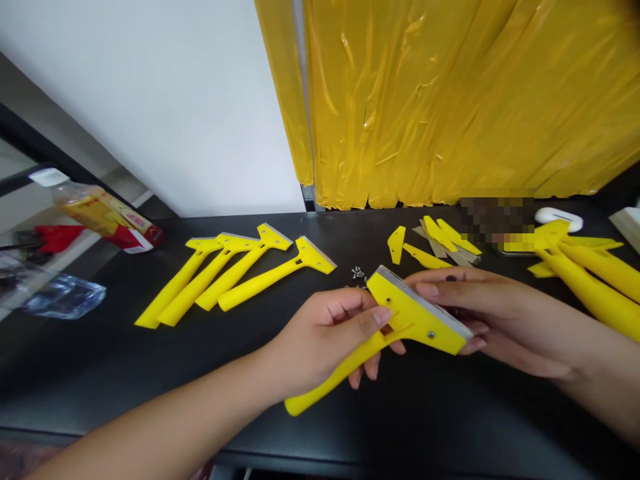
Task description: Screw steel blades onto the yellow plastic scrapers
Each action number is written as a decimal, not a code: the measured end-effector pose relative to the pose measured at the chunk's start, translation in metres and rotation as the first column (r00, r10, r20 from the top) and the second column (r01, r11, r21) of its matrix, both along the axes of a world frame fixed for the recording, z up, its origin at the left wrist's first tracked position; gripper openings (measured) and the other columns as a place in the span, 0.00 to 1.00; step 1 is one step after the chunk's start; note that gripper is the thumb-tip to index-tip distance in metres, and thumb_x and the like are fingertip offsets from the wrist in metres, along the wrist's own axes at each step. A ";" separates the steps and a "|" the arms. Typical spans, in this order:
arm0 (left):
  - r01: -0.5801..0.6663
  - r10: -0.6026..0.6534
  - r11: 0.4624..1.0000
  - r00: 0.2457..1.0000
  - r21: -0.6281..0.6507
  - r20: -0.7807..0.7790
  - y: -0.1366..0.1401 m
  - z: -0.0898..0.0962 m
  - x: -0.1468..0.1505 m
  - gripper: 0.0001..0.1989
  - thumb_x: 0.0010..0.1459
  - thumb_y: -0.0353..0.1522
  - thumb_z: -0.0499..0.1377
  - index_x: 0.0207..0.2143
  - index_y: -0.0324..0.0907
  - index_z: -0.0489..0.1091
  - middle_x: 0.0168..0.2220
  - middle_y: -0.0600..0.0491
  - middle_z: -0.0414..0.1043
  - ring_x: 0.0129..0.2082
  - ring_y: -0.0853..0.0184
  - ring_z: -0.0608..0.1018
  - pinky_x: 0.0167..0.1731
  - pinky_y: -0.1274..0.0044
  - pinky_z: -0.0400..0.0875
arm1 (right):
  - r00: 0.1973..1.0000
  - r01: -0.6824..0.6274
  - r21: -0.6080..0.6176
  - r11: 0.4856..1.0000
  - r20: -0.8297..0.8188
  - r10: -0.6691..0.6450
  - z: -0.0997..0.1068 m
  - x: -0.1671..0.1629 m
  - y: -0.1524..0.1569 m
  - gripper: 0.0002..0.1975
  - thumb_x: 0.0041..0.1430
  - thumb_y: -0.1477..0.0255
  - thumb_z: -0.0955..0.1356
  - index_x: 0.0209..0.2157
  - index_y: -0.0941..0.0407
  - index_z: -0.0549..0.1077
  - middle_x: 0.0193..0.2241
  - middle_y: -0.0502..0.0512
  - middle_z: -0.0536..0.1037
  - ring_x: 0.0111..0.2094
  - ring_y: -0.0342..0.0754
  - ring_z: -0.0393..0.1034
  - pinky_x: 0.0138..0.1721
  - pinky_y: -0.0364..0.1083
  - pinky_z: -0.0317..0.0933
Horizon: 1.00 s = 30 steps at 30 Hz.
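The scraper sits at the middle of the frame, lifted over the black worktop. The left hand has its fingers clamped on the neck, thumb on top; the right hand has thumb and fingers closed about the blade side of the head.

This one looks well along: the blade is in and a screw shows at the lower-right end of the head. The hole at the upper-left end looks dark, so it may lack its screw, though the view is too soft to be sure.

At left of centre, four scrapers lie with heads and blades fitted, seemingly done. What is left, by the look of it, lies in parts: loose screws just above the scraper in hand, plates and strips right of centre, and handles at the right edge.

The held scraper's long axis runs diagonally, handle end at lower left, head toward upper right. The head lies across it, sloping down to the right, blade edge facing upper right.
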<state>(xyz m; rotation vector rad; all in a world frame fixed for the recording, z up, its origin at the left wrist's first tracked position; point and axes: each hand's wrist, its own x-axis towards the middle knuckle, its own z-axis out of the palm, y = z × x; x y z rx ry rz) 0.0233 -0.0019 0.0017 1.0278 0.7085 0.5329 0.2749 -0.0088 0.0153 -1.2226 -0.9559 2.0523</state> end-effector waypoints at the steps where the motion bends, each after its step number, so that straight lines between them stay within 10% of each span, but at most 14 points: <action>1: 0.006 -0.006 1.000 1.000 0.002 -0.003 0.000 0.000 0.000 0.18 0.71 0.46 0.66 0.41 0.38 0.75 0.38 0.46 0.84 0.24 0.74 0.79 0.20 0.85 0.74 | 1.000 0.001 0.001 1.000 -0.003 -0.001 -0.001 0.000 0.000 0.20 0.59 0.54 0.81 0.44 0.55 0.85 0.23 0.49 0.68 0.22 0.37 0.44 0.21 0.40 0.40; 30: 0.075 -0.067 0.992 0.995 0.098 -0.080 0.002 0.002 -0.003 0.16 0.73 0.45 0.64 0.46 0.43 0.68 0.34 0.52 0.81 0.20 0.75 0.76 0.19 0.86 0.72 | 0.999 -0.008 0.062 0.998 -0.043 0.010 -0.010 -0.009 0.001 0.19 0.62 0.54 0.79 0.39 0.56 0.81 0.26 0.46 0.66 0.24 0.37 0.47 0.23 0.40 0.40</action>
